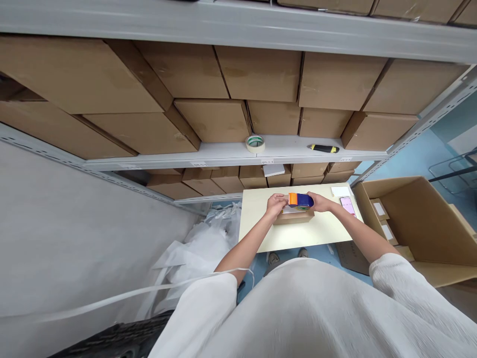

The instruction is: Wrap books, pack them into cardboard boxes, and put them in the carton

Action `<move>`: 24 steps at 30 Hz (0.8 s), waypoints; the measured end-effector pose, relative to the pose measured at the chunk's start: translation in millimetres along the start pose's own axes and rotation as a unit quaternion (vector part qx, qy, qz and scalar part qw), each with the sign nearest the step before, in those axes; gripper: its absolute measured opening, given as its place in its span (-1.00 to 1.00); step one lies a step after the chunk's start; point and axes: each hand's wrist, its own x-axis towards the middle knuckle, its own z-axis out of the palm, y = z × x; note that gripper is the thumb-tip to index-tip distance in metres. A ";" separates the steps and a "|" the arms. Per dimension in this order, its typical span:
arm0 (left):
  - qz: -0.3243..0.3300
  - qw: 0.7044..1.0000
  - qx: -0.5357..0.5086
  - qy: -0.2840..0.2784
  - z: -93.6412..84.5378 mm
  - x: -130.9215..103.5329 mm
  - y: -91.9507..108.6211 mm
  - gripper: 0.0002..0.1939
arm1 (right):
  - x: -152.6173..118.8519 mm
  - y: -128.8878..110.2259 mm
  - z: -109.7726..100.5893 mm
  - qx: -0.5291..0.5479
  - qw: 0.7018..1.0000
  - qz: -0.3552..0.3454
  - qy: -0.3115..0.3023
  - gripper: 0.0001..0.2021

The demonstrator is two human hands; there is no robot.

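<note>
A small brown cardboard box [294, 218] lies on the cream tabletop [261, 233] in front of me. Over its top is an orange and dark blue tape dispenser [301, 200], and my right hand [316, 202] is closed round its blue end. My left hand [277, 204] has its fingers pressed together at the orange end, over the box's left side; what they pinch is too small to make out. Between the hands, part of the box top looks white.
A phone [347, 205] and a white pad [340, 191] lie at the table's right. A large open carton [439, 223] stands beyond. The shelf [283, 147] ahead holds cartons, a tape roll [255, 143] and a black-yellow cutter [325, 148]. White wrapping [208, 243] is piled left.
</note>
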 end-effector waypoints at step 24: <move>0.020 0.994 -0.021 0.104 -98.0 17.7 -24.3 -0.45 | 7.5 -26.1 -35.0 -0.232 0.971 0.042 -0.040 -0.56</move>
